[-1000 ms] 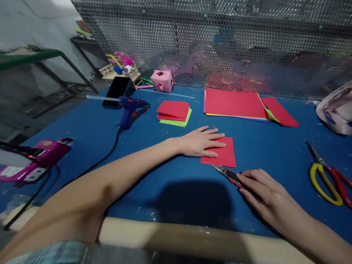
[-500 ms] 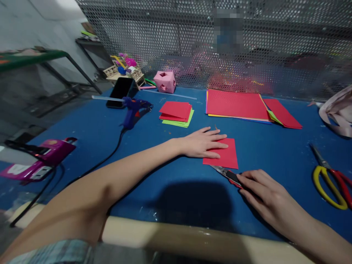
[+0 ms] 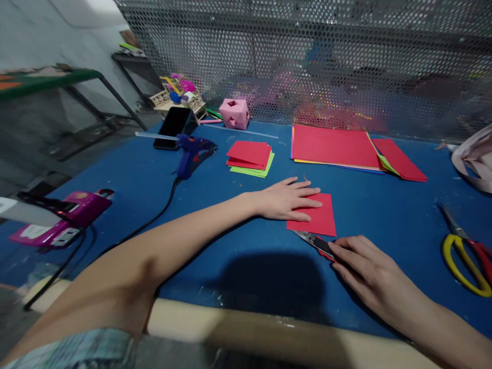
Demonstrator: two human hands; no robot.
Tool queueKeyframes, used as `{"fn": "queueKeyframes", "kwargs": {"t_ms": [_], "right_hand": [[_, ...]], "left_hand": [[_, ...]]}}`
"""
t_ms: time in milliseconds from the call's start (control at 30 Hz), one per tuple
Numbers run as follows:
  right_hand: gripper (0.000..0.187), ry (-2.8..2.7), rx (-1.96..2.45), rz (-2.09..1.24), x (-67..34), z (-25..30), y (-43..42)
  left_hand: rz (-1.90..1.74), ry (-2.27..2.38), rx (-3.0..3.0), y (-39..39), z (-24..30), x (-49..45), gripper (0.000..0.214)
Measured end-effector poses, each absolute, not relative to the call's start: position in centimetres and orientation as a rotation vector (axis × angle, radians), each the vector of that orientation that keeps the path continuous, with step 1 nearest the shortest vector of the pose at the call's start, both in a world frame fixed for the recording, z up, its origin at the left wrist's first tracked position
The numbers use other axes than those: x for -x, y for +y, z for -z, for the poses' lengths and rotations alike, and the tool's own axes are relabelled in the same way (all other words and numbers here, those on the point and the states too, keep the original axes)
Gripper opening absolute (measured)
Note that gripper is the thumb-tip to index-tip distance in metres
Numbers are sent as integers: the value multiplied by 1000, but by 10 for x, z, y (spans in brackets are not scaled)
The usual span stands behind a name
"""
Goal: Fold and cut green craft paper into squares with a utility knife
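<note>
One small red paper square [image 3: 315,217] lies on a blue table [image 3: 238,256]. The left hand [image 3: 286,199] presses flat on the square's left part, fingers spread. Just below the square, the right hand [image 3: 369,269] has its fingers closed on one utility knife [image 3: 314,242], blade tip at the square's lower edge. Beyond the square sit two paper stacks [image 3: 250,156]; far right of it, one pair of scissors [image 3: 467,251]

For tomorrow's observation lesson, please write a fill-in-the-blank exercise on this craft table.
1. The left hand lies flat on a ____ paper square.
2. The right hand rests on a ____ lying on the blue table.
3. The scissors have one red and one ____ handle.

Missing words: red; utility knife; yellow
</note>
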State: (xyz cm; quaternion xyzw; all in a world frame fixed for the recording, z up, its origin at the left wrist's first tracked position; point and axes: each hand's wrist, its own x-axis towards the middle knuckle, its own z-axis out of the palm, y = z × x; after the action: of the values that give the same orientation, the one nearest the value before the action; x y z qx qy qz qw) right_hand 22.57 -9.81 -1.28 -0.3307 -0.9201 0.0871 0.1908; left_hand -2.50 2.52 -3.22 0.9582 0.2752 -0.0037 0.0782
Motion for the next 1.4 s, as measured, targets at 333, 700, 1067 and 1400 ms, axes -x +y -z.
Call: {"fn": "queueKeyframes", "kwargs": {"t_ms": [333,700,1067,1400], "right_hand": [[28,-2590,918,-252,-222,14,-97],[28,-2584,930,-277,-219,14,-96],[29,-2548,929,-339,-218,14,-95],[27,-2454,1064,-174,-248,6,-78]], "left_hand": [[40,836,-2882,24,31,26,56],[39,828,-2881,24,30,25,56],[-51,808,-2839,25,33,26,55],[9,815,-2840,24,30,25,55]]}}
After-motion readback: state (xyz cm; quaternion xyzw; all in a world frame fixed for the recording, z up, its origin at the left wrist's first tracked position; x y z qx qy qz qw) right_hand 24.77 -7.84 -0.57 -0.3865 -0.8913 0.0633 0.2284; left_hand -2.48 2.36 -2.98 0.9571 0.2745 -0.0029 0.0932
